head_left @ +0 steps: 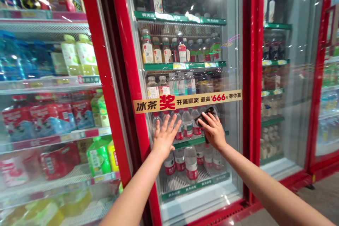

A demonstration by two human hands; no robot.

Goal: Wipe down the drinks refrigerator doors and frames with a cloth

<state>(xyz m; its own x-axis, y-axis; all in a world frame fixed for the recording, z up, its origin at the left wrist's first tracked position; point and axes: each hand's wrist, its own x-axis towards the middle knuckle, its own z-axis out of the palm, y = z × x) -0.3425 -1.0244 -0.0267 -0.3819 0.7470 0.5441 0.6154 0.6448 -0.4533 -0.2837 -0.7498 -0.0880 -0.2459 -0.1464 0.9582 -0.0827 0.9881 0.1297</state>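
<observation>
My left hand (165, 137) is spread open, with its palm and fingers against or just before the glass door (227, 77) of a red drinks cooler. My right hand (214, 131) grips a black phone-like object (205, 118) up near the glass. Behind the door, rows of water bottles with red labels (187, 123) stand on a green-edged shelf (196, 140). Just above both hands runs a yellow Chinese promotional banner (187, 101). My hands partly hide the bottles behind them.
Left of the cooler, open shelves (45, 84) hold bottled drinks and red packs. The red door frame (135, 67) stands between them. Another glass-door cooler (275, 74) stands to the right, and tiled floor (320, 197) shows at lower right.
</observation>
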